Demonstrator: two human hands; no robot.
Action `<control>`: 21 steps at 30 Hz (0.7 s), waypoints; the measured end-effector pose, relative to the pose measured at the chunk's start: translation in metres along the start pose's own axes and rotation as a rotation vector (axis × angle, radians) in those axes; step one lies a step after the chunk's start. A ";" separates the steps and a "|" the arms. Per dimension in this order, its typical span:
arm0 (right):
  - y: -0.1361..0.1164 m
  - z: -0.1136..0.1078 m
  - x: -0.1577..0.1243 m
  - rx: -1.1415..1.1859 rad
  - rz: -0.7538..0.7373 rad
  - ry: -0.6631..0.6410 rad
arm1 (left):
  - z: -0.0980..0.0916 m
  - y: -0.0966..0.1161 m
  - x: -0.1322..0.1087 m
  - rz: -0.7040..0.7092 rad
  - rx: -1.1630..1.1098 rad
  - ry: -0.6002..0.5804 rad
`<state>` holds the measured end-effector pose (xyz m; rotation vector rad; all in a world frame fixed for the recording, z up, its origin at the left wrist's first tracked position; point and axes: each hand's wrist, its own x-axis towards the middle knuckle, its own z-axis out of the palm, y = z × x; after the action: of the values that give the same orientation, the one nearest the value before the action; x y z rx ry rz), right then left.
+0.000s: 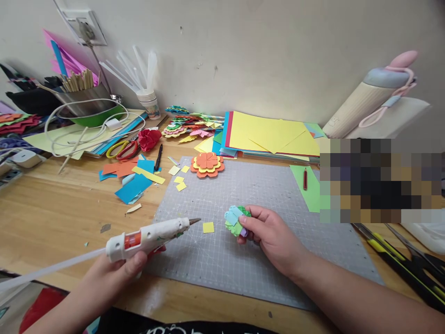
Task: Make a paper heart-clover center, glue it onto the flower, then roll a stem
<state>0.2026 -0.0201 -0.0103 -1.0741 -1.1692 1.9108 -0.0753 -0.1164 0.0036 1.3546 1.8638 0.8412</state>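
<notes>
My left hand (128, 269) is wrapped round a white hot glue gun (153, 236), its metal nozzle pointing right over the mat. A long clear glue stick (62, 266) sticks out of the gun's back end. Between the thumb and fingers of my right hand (264, 227) is a small paper flower (233, 218) in light blue, green and a bit of purple. Part of the flower is hidden by the fingers. On the grey cutting mat (215, 273), a yellow paper square (208, 227) lies between the nozzle and the flower. Farther back rests an orange and yellow paper flower (207, 164).
Paper scraps (134, 185), a black pen (158, 157) and scissors (121, 149) lie at left. Behind the mat are stacked coloured sheets (278, 132) and more paper flowers (187, 125). A box cutter (399, 260) lies at right, below a leaning bottle (368, 95).
</notes>
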 end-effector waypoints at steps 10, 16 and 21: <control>0.000 0.000 0.001 -0.001 0.000 0.004 | -0.008 0.007 0.011 0.327 0.314 -0.131; 0.000 -0.001 0.001 0.003 0.004 -0.004 | -0.003 0.026 0.011 0.409 0.397 -0.236; 0.000 0.000 0.000 -0.002 0.003 0.007 | 0.003 0.029 0.011 0.377 0.410 -0.210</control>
<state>0.2022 -0.0198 -0.0099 -1.0837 -1.1667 1.9066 -0.0608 -0.0981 0.0238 2.0101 1.6978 0.4758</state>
